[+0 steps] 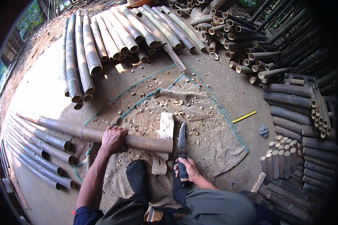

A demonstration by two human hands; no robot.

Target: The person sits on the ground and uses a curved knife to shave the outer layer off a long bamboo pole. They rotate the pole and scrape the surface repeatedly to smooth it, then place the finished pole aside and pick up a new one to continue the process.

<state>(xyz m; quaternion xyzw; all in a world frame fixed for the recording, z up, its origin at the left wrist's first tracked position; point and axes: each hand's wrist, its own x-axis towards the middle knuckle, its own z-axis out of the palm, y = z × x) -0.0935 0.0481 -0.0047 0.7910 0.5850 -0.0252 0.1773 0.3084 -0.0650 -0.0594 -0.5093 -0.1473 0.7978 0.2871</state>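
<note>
My left hand (pixel 114 140) is closed over a long, thick brown bamboo pole (pixel 150 143), which slants from the far left to just in front of me. The pole's near end rests across a pale wood block (pixel 166 125) on the ground cloth. My right hand (pixel 187 169) grips the black handle of a knife (pixel 182 140), its curved blade pointing up and away from me. A small gap separates the blade from the pole's cut end. My feet in dark socks are just below the pole.
A sackcloth (pixel 218 150) with green edging lies beneath, strewn with wood chips. Bamboo poles (pixel 116 33) lie at the back, more poles (pixel 45 150) at left. Stacked cut bamboo (pixel 289 112) fills the right side. A yellow ruler (pixel 244 116) and a grey crumpled rag (pixel 263 131) lie right.
</note>
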